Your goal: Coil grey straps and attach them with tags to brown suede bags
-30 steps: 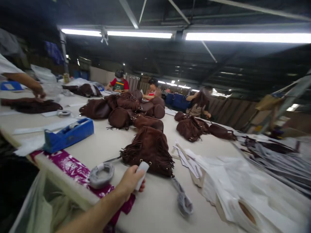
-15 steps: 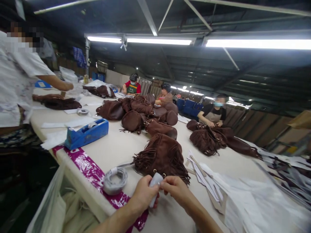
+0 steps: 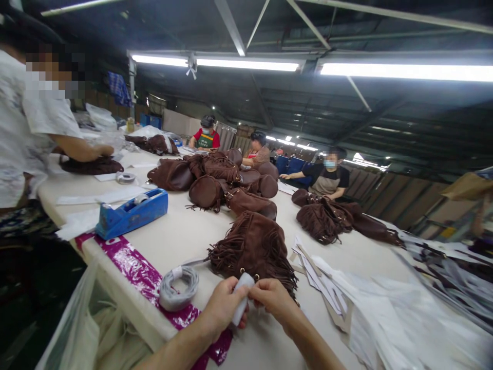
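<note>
My left hand (image 3: 227, 306) is closed around a small pale grey-white wrapped piece (image 3: 241, 303), perhaps foam or tissue; what lies under the wrapping is hidden. The fingers of my right hand (image 3: 269, 297) pinch at the edge of that same wrapped piece. Just beyond both hands lies a brown fringed suede bag (image 3: 256, 244), with gold rings at its near edge. To the left of my hands rests a coil of grey strap (image 3: 179, 289) with a white band around it, and its loose end reaches toward the bag.
A blue tape dispenser (image 3: 133, 213) stands at the left edge, beside purple plastic tape (image 3: 133, 267). More brown bags (image 3: 215, 177) are piled mid-table. On the right lie card strips (image 3: 321, 280) and white sheets (image 3: 400, 318). Several co-workers surround the table; one person (image 3: 34, 123) stands close at left.
My hands keep their hold on the wrapped piece with little movement. The co-worker at right has stretched an arm out sideways, and the person at left leans further in. The view shifts slightly.
</note>
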Tool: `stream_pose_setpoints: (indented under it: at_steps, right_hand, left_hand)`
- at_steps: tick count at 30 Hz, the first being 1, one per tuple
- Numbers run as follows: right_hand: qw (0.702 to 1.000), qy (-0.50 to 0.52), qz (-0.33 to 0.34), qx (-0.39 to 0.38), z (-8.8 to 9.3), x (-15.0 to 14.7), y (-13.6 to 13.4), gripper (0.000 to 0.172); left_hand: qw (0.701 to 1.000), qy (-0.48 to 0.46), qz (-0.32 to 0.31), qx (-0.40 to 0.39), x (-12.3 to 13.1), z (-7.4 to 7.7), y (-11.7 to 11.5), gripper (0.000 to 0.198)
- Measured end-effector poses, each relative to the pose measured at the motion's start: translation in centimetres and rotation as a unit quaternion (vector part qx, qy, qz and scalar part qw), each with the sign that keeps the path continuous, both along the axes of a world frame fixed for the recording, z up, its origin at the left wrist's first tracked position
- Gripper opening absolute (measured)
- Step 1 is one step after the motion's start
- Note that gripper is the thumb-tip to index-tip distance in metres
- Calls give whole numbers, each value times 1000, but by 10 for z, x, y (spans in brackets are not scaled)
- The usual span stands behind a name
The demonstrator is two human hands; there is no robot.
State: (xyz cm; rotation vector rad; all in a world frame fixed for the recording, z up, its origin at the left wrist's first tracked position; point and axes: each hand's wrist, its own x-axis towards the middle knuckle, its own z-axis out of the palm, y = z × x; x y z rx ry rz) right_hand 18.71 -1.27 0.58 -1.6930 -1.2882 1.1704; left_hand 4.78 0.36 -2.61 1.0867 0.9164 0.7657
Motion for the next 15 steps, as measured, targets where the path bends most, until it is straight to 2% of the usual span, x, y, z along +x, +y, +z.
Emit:
stream_pose_setpoints:
  at_steps: [4,9,15]
  right_hand:
    - [998,63,0,-25,-2,-1,-7,31]
    - [993,112,9,-37,-7,-2,-18,20]
    - [993,111,-28,-19,-10,-8,-19,23]
  left_hand:
    - [999,28,20,-11,2,2,1,24]
    - [997,31,5,-64,-2,14,-1,10]
    - [995,48,-25,-83,-6,26,-6,20]
